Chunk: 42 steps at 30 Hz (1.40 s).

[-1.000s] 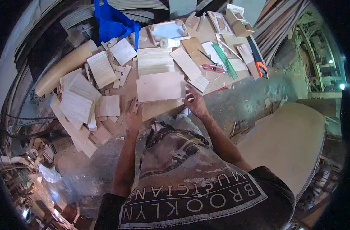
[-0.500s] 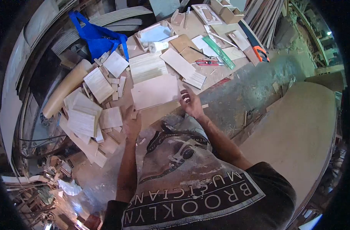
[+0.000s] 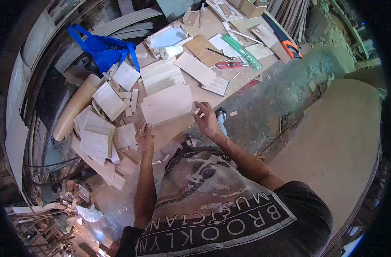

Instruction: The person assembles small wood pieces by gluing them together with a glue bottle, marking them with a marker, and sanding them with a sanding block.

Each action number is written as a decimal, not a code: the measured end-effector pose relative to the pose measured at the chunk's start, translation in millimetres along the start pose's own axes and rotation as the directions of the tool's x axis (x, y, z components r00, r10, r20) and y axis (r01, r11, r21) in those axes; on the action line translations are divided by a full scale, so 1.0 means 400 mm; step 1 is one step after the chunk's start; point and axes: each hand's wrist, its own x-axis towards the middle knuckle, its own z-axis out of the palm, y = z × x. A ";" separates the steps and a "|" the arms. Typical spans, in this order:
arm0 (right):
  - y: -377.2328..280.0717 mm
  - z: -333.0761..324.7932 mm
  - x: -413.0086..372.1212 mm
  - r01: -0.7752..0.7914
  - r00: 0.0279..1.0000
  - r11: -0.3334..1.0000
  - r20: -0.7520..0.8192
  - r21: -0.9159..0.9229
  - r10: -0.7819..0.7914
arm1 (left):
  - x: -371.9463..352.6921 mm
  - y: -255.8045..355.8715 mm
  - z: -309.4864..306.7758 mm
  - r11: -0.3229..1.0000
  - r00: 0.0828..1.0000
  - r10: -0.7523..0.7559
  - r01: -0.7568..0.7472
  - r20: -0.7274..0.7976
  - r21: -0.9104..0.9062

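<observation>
The pale panel (image 3: pixel 169 105) is shown at the near side of the workbench (image 3: pixel 164 133), touched by left hand (image 3: pixel 145 137) and right hand (image 3: pixel 207 121), held apart; fingertip closure cannot be told.

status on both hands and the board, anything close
Left hand at near-left corner of pale board; right hand at right edge; grained board just beyond.

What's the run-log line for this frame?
left hand: at board's near-left corner | right hand: at board's right edge | board: on table
</observation>
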 end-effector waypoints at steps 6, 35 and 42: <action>-0.001 0.013 0.000 -0.003 0.998 0.995 -0.066 -0.098 -0.004 | -0.004 0.018 0.007 0.996 1.000 -0.004 0.003 -0.017 -0.086; 0.051 0.037 0.049 0.067 0.995 0.989 -0.066 -0.132 -0.076 | -0.017 0.050 -0.010 0.993 0.994 -0.106 0.108 0.036 -0.052; 0.063 -0.008 0.084 -0.161 0.987 0.933 0.076 0.322 0.144 | -0.024 0.023 0.066 0.626 0.784 0.617 -0.441 -0.063 0.643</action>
